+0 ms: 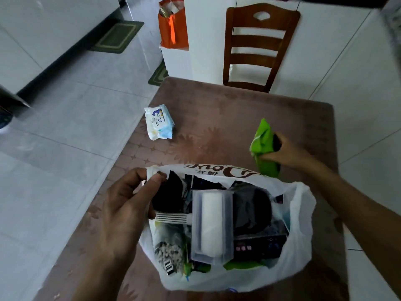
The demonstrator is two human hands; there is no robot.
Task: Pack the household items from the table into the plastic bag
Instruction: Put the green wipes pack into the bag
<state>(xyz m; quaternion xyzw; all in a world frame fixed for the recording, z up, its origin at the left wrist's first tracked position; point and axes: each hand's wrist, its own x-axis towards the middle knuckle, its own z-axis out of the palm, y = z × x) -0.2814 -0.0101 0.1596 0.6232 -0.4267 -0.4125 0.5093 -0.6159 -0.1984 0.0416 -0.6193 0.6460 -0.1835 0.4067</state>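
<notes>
Green packet (263,146) upright in right hand (286,152)

White plastic bag (301,246) open on table, crammed; green packet (263,146) above its rim; blue-white wipes pack (159,122) beyond.

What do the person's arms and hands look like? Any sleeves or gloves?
Both arms are bare as far as the picture shows. No sleeves, gloves, watch or rings are visible on the left hand or the right hand. The fingernails look short and plain.
</notes>
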